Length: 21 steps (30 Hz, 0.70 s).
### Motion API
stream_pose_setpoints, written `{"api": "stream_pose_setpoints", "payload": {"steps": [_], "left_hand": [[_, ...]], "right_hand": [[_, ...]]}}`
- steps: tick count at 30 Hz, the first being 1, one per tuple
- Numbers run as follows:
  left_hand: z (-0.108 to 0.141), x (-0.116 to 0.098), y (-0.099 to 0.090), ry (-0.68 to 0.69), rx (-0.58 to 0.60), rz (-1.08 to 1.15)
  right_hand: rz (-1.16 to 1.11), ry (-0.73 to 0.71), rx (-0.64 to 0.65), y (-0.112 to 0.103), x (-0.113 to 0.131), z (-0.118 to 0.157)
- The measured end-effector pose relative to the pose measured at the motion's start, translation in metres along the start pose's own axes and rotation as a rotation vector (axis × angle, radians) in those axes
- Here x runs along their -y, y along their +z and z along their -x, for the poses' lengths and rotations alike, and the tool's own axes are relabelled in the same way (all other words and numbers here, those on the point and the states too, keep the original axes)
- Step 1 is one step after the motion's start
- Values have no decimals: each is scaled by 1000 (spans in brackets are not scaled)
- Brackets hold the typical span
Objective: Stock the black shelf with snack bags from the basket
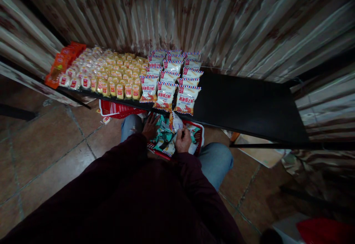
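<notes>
A red basket [200, 140] sits between my knees, filled with green packets [163, 135] and white ones. My left hand [150, 126] lies over the left side of the packets, its fingers stretched out. With my right hand [183, 140] I pinch the edge of a white snack bag [175, 122], which tilts up above the basket near the shelf edge. Directly beyond, rows of upright snack bags [165, 97], white and orange with a shrimp picture, stand on the black shelf [244, 103].
Small yellow-wrapped cakes [119, 91], white-wrapped cakes [85, 82] and orange packs [62, 63] fill the shelf's left part. Another red basket [116, 109] is partly under the shelf. A loose packet [106, 120] lies on the tiled floor [63, 155]. Pleated curtain [166, 14] hangs behind.
</notes>
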<state>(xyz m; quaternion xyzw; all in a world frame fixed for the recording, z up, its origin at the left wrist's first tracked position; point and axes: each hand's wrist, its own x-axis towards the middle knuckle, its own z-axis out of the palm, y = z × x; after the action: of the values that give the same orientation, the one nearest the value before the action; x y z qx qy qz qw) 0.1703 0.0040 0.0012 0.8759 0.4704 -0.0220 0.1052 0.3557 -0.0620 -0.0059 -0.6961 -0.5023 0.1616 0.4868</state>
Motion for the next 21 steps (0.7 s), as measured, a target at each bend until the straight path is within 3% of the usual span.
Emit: {"api": "stream_pose_setpoints", "payload": {"steps": [5,9,12,15,18,21], "left_hand": [[15,-12,9,121,-41,-67],[21,-18,14,130,-25,61],[13,-11,12,16,-82,430],[3,2,6,-149,-172,762],[6,11,-4,-279,-248,818],[26,7,-17,-366,-376,810]], "right_hand": [[-16,-4,-30,-1,0,3],[8,-8,-6,-1,-1,4],[40,-53,15,-3,-1,4],[93,-172,130,-3,-1,7],[164,-301,282,-1,1,10],[237,-368,359,6,5,8]]}}
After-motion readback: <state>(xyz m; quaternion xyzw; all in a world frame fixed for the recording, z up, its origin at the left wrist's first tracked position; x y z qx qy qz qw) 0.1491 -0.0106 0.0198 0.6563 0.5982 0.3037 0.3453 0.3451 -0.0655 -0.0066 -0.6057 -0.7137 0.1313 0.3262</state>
